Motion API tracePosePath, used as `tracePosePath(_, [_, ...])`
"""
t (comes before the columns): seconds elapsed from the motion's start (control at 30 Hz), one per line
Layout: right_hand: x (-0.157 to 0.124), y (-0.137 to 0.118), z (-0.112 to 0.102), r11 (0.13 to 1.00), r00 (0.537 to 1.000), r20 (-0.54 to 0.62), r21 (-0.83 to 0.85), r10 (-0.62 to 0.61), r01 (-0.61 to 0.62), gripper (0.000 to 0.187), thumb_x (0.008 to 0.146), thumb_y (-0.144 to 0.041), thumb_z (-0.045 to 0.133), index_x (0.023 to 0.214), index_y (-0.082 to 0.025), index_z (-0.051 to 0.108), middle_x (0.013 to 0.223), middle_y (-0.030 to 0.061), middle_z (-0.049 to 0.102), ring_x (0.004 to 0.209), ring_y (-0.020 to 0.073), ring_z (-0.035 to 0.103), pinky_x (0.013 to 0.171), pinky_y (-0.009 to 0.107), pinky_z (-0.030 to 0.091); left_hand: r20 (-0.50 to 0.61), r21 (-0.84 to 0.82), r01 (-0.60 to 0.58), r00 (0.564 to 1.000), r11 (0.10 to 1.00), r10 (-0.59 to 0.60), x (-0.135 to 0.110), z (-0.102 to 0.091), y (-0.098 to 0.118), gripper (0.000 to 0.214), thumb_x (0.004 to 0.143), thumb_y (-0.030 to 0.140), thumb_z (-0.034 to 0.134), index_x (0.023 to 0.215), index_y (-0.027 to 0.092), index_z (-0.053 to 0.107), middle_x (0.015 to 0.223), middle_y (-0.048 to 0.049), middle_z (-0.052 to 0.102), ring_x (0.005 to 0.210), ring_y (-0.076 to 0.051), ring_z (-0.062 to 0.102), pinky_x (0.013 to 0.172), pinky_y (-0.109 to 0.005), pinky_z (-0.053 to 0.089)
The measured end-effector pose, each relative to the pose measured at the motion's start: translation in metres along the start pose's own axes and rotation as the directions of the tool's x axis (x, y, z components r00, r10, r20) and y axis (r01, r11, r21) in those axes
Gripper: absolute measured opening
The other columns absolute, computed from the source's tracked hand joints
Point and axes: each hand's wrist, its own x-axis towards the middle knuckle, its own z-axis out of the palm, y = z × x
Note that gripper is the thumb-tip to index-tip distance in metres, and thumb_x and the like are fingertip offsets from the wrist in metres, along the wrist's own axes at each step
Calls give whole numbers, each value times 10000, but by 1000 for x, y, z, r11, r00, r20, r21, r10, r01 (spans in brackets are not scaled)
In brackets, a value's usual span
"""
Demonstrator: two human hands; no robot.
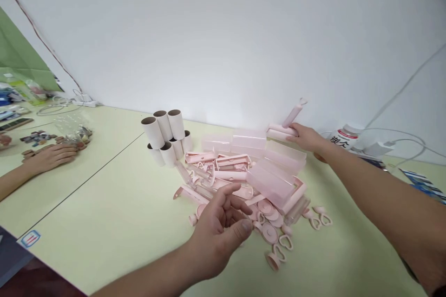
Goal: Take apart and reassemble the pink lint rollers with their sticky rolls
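Though nearly level — pink piece (pixel 278 132) in right hand (pixel 305 137), free end leftward.

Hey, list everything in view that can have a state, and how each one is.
Left hand: open, partly curled
Right hand: closed on pink piece
Pink piece: gripped
Slim pink tube: tilted
Paper tubes: upright, stacked two high
Clear pink boxes: lying loose
Pink discs: lying loose
White bottle: capped

Covers (pixel 272 183) are translucent plastic, smooth and glossy; holders (pixel 230 175) and discs (pixel 270 233) are opaque plastic, matt. Tubes (pixel 152 133) look like matt paperboard. The tabletop (pixel 114 222) is smooth with a low sheen; the wall (pixel 216 46) is smooth and matt.
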Motion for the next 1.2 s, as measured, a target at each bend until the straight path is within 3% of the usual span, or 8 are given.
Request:
tracePosePath(0.2, [8, 22, 32, 989, 987, 134, -132, 90, -72, 475, 782, -330, 610, 1202, -110, 639, 1182, 203, 676, 1032, 344, 629, 871, 413, 480, -55, -5, -21, 998, 1000, 21, 1, 0, -1, 523, 849, 396, 714, 1295, 261, 475, 962, -38, 596, 802, -142, 617, 682, -271, 477])
tracePosePath(0.43, [2, 20, 41, 970, 981, 42, -167, 187, -178, 535, 810, -336, 583, 1301, -126, 588, 1249, 208, 591, 1219, 358, 529, 1000, 454, 438, -82, 42, -24, 996, 999, 27, 2, -1, -1, 409, 856, 381, 699, 1196, 210, 549, 875, -28, 612, 732, -137, 629, 640, -257, 480])
tracePosePath(0.57, [-3, 9, 33, 960, 969, -41, -137, 242, -245, 671, 795, -302, 589, 1414, -68, 477, 1363, 263, 504, 1252, 374, 514, 1033, 468, 419, -105, 81, -43, 993, 996, 51, 5, -5, 0, 390, 844, 394, 708, 1150, 191, 578, 821, -19, 608, 690, -135, 621, 608, -251, 480])
tracePosePath(0.7, [-8, -11, 7, 957, 956, -118, -87, 267, -278, 661, 826, -279, 542, 1423, -9, 456, 1390, 315, 485, 1161, 373, 589, 1020, 497, 433, -131, 110, -71, 988, 991, 85, 8, -7, 6, 393, 833, 403, 715, 1137, 187, 591, 760, -3, 603, 661, -131, 610, 575, -239, 471])
tracePosePath(0.87, [-10, -56, -15, 994, 994, -20, 9, 110, -110, 464, 889, -383, 516, 1281, -161, 623, 1235, 135, 688, 1038, 277, 668, 939, 431, 513, -109, 149, -49, 992, 988, 65, 7, -3, 5, 367, 821, 426, 716, 1067, 172, 616, 724, 3, 595, 626, -127, 599, 564, -243, 462])
tracePosePath(1.03, [-10, -104, -13, 992, 991, 86, 86, -105, 98, 413, 877, -395, 573, 1223, -192, 669, 1271, 100, 688, 1069, 256, 663, 927, 409, 529, -73, 291, -103, 989, 951, 129, 2, -3, 9, 271, 850, 387, 679, 1013, 171, 660, 717, -14, 627, 615, -138, 603, 562, -257, 454])
tracePosePath(1.13, [-16, -119, -15, 985, 987, 82, 108, -142, 133, 409, 879, -393, 570, 1223, -195, 667, 1264, 101, 691, 1068, 262, 665, 909, 421, 541, -56, 582, -313, 905, 750, 421, 5, -19, 40, 147, 844, 312, 676, 922, 192, 710, 768, -41, 685, 684, -170, 620, 646, -301, 476])
tracePosePath(1.2, [-24, -123, -19, 982, 985, 75, 115, -157, 148, 402, 872, -389, 576, 1212, -197, 672, 1246, 100, 699, 1062, 266, 668, 904, 428, 545, -98, 785, -340, 758, 519, 645, 12, -42, 73, 112, 854, 292, 649, 899, 211, 711, 842, -45, 699, 764, -196, 624, 739, -342, 480])
